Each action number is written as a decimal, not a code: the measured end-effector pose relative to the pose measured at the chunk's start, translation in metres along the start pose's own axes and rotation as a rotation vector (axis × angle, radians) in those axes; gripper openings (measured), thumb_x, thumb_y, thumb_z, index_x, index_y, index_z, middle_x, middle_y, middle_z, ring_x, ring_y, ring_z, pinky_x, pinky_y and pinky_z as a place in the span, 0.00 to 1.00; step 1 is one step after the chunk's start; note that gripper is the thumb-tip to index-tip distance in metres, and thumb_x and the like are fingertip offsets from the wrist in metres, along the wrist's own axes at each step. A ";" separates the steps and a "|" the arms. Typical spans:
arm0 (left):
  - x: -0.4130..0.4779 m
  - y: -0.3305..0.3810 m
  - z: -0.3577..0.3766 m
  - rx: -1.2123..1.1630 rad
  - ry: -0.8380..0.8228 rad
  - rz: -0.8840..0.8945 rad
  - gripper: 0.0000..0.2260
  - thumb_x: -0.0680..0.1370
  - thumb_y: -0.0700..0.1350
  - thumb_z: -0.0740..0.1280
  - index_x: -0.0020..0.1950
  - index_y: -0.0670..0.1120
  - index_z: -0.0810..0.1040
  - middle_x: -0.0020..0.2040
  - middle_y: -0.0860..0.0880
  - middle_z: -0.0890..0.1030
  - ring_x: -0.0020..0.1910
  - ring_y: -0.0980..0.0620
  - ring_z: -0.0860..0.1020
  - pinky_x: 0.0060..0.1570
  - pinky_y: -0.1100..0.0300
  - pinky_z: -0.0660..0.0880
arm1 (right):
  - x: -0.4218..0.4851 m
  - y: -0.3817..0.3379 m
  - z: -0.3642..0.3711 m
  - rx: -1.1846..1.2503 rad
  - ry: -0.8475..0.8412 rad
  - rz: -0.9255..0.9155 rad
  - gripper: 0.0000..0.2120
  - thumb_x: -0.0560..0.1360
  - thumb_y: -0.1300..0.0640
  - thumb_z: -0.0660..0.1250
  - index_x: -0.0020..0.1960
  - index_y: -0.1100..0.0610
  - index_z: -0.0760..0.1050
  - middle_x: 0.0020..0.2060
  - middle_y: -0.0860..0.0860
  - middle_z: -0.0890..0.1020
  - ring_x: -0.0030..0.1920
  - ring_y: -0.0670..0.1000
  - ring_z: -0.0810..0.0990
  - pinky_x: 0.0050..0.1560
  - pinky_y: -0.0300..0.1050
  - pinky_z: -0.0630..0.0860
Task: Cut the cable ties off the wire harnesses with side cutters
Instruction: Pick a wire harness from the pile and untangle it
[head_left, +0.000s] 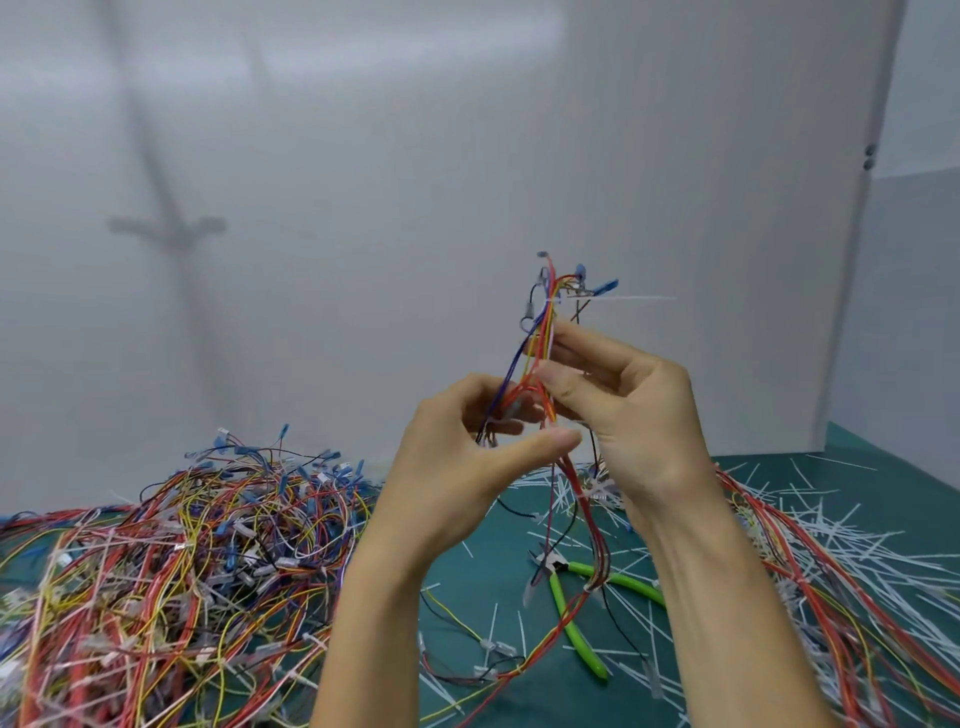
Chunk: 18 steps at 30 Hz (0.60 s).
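Centre of frame, raised above the green tabletop (501, 551): a wire harness (544, 332) of red, orange, yellow and blue strands, standing roughly upright. Gripped low by the left hand (462, 452), fingers curled round the strands, thumb stretched across; pinched just above by the right hand (628, 410) between thumb and fingertips. Near the top, a white cable tie (623, 298) with its tail jutting right. Lower centre, flat on the tabletop below the hands: green-handled side cutters (557, 569), untouched. Lower left, a big tangled pile of harnesses (182, 551); lower right, scattered cut ties (857, 535) among more wires.
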<state>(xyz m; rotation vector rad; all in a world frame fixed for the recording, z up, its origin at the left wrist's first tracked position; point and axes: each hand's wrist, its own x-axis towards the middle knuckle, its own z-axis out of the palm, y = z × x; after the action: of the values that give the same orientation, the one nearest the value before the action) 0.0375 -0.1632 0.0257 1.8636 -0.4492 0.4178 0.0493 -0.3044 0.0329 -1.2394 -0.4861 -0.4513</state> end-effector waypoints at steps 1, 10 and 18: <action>0.001 0.001 0.002 -0.063 0.003 0.004 0.12 0.69 0.49 0.78 0.50 0.48 0.82 0.42 0.55 0.85 0.42 0.61 0.82 0.43 0.68 0.76 | 0.000 0.000 0.000 -0.014 -0.043 0.008 0.16 0.74 0.70 0.70 0.51 0.50 0.84 0.46 0.48 0.87 0.46 0.46 0.86 0.44 0.36 0.80; 0.005 -0.007 0.007 -0.364 0.162 -0.062 0.07 0.70 0.37 0.76 0.47 0.44 0.84 0.37 0.47 0.85 0.36 0.56 0.83 0.38 0.70 0.76 | 0.000 0.004 0.001 -0.283 -0.056 0.014 0.11 0.76 0.61 0.71 0.57 0.51 0.82 0.48 0.45 0.86 0.50 0.38 0.82 0.50 0.31 0.78; 0.009 -0.018 -0.003 -0.494 0.301 -0.208 0.03 0.69 0.41 0.77 0.39 0.46 0.85 0.36 0.49 0.84 0.35 0.52 0.80 0.44 0.59 0.79 | 0.001 0.003 -0.015 -0.453 0.005 0.219 0.19 0.73 0.52 0.74 0.62 0.48 0.76 0.55 0.44 0.80 0.53 0.44 0.81 0.53 0.42 0.77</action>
<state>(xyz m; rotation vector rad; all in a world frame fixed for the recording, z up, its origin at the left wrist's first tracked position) 0.0538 -0.1561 0.0163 1.3247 -0.1335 0.3958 0.0536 -0.3184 0.0275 -1.7071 -0.2437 -0.3884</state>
